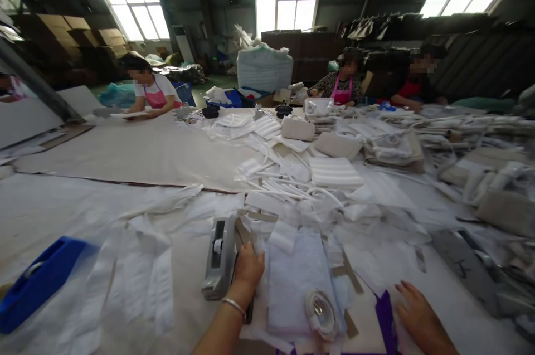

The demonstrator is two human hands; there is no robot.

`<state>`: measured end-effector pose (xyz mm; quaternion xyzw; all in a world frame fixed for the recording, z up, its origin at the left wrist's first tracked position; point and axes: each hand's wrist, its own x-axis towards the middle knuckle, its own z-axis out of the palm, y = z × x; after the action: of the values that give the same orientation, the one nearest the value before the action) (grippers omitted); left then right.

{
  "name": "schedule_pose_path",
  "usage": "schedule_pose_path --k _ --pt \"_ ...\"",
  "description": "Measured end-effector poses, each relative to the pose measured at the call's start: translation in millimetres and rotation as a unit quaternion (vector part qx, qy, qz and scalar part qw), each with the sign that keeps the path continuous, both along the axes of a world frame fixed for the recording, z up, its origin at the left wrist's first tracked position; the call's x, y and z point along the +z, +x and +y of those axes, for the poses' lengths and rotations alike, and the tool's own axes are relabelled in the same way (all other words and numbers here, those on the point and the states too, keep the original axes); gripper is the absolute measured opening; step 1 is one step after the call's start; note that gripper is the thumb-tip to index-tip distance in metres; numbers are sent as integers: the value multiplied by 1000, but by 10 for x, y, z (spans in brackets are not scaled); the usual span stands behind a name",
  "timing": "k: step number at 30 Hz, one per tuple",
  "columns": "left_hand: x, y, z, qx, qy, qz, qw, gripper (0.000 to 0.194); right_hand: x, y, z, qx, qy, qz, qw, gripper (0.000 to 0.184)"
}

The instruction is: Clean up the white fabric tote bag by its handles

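Left hand [247, 268] is stretched forward from the bottom of the shot, wrist straight with a thin bracelet [234, 305] on it, knuckles up. Its fingers are curled together and tucked down right beside the grey tape dispenser [220, 257], touching its right edge; can't tell if they actually pinch anything underneath. Right hand [413, 310] lies flat, palm down, fingers spread apart and pointing left, resting on the table [137, 154] by a purple strip [383, 319].

Between the two hands sits one flat white bag [295, 282] in clear wrap, with one coiled white cord [321, 313] lying on its near end.

Counts: one tape dispenser, one blue plastic tray [39, 282] far left, one big cardboard sheet [125, 151] across the table. Three other people [148, 90] sit at the far side, two wearing pink aprons. The folded white pieces [334, 172] are piled too loosely to count.
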<state>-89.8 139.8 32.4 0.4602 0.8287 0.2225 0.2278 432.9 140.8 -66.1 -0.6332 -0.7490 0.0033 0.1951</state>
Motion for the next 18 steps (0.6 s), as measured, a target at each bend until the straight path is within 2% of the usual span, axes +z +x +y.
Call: schedule_pose_path --k 2,5,6,8,11,13,15,16,18 --pt "-83 -58 169 11 -9 -13 1000 32 296 -455 35 0 -16 33 999 41" --pt "-127 -136 258 -7 4 -65 998 12 713 -1098 77 78 -64 93 991 38" --pt "-114 -167 248 -15 16 -89 996 13 820 -1280 98 100 -76 112 986 37" --pt "-52 -226 180 -23 47 -136 989 18 966 -1580 170 129 -106 148 975 35" --pt "140 -274 -10 -27 86 -216 972 33 1020 -1890 378 123 -181 168 961 35" --pt "340 -255 -154 3 112 -338 934 42 974 -2031 575 101 -233 152 955 36" --pt "597 -197 -274 86 144 -474 864 48 891 -2141 787 85 -258 134 953 36" --pt "740 -158 -318 131 161 -521 828 51 844 -2189 890 81 -262 129 953 36" --pt "1030 -70 -373 191 195 -561 781 51 750 -2269 1069 73 -267 123 953 35"
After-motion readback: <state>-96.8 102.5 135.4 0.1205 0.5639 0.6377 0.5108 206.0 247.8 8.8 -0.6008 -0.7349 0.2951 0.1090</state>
